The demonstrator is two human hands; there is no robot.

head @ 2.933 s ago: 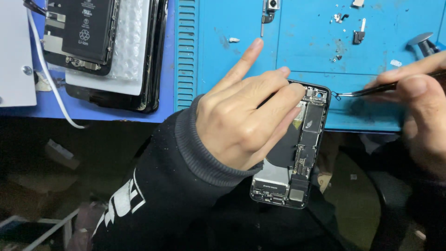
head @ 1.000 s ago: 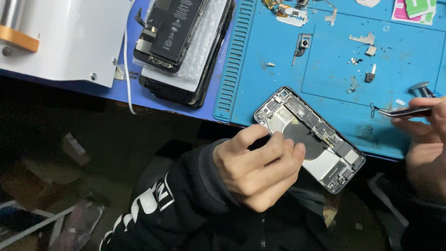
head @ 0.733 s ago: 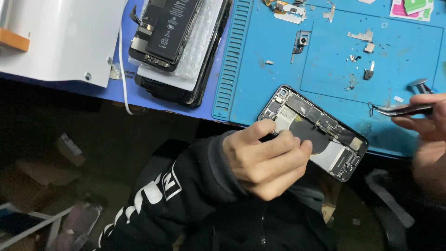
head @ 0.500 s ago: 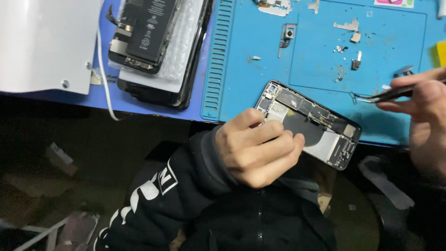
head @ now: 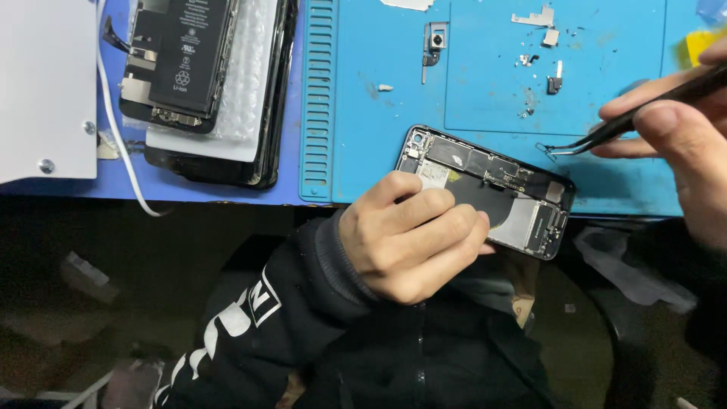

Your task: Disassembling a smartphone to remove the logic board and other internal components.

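Head view: we see the tabletop [head: 227,193] carrying a blue work mat [head: 363,113]; its shallow recessed tray holds small metal brackets and screws [head: 541,19], and a camera part [head: 435,42] lies just beside that recess. Left of the mat, a second phone with its battery [head: 189,53] showing lies open. Our left hand [head: 413,238] wraps fingers around the opened phone [head: 515,204] at the mat's near edge. Our right hand [head: 681,121] pinches black tweezers [head: 606,132] shut, tips just above the phone's top corner.
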